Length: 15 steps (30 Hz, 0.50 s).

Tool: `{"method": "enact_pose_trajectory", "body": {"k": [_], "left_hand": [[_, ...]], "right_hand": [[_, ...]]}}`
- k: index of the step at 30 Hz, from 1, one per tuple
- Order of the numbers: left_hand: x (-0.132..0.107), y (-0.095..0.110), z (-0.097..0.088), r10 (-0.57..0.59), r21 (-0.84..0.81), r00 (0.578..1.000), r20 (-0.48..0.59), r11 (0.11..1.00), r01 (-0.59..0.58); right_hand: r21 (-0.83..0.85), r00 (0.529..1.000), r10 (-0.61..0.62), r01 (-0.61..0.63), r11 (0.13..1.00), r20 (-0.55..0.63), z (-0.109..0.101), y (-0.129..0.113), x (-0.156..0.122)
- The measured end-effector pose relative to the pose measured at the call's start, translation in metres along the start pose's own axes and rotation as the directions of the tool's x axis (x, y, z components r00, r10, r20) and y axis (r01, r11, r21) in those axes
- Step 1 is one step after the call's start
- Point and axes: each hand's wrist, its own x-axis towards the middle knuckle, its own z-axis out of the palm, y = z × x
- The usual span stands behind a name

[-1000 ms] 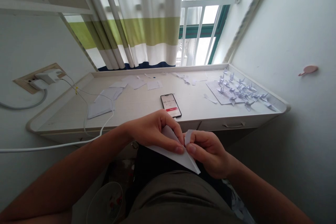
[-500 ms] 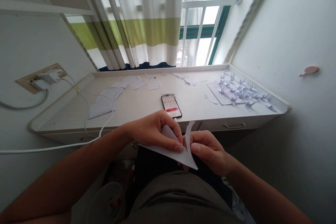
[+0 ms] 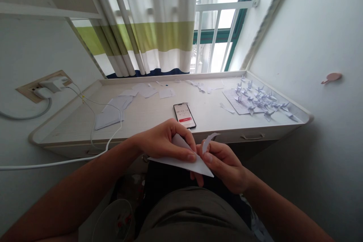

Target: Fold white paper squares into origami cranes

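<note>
My left hand (image 3: 172,141) is closed on a folded sheet of white paper (image 3: 181,163), its thumb pressed flat on top. The sheet's pointed corner reaches toward my right side, above my lap. In my right hand (image 3: 225,164), a narrow curling paper strip (image 3: 209,141) is pinched between thumb and fingers, right at the sheet's edge. Whether the strip is still joined to the sheet is hidden by my fingers. Just beyond my hands a phone (image 3: 185,115) lies on the desk, its screen showing a timer.
Folded paper cranes (image 3: 255,100) cluster at the desk's right end. Paper sheets (image 3: 115,109) lie at the left, with scraps (image 3: 198,86) along the back. A white cable (image 3: 107,149) crosses the desk's left front. A bin (image 3: 113,219) stands below, at lower left.
My right hand has turned and its grip has moved down along the strip, which now bends away to the right. My left hand stays nearly still on the folded sheet.
</note>
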Motion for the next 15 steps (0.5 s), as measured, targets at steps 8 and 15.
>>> {"method": "enact_pose_trajectory", "body": {"k": [8, 15], "left_hand": [[-0.009, -0.028, -0.028, 0.047, -0.335, 0.975, -0.219, 0.934, -0.120], [0.016, -0.096, 0.052, 0.107, -0.554, 0.878, -0.466, 0.739, -0.384]], "right_hand": [[-0.209, 0.932, -0.241, 0.188, 0.960, -0.271, 0.002, 0.002, 0.007], [-0.344, 0.867, -0.338, 0.211, 0.915, -0.366, -0.003, 0.010, 0.015]]}}
